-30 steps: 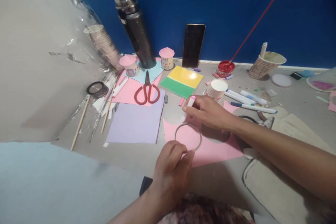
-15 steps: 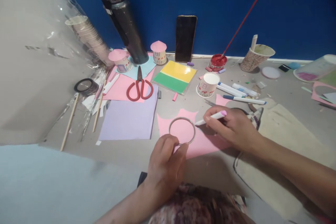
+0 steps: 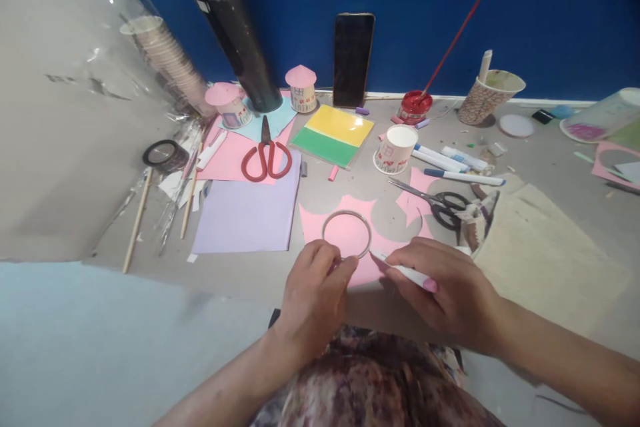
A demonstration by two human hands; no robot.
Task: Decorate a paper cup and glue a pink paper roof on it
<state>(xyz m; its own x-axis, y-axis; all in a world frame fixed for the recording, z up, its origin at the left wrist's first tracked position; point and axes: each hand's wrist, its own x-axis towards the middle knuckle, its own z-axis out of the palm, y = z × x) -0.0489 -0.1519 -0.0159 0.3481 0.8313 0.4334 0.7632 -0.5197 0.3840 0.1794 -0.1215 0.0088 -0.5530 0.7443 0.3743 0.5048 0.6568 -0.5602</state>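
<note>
- Hands both busy: L hand [image 3: 315, 290] pinching near edge of thin ring [image 3: 347, 211], R hand [image 3: 443, 280] gripping white marker [image 3: 415, 276] w/ pink end, tip at rim's near R side.
- Just now: marker's come round from ring's far side, down the R edge; ring's still pinned by L hand. So pen's run round the rim looks partway, judging by that.
- Pink paper [image 3: 369, 272] lies under ring, near side of bench [image 3: 250, 273], btwn purple sheet [image 3: 245, 213] (L) & black-handled scissors [image 3: 445, 207] (R).
- Paper's far edge: scooped curves, pointy corners. Ring's flat, greyish; ink line too small to tell.
</note>
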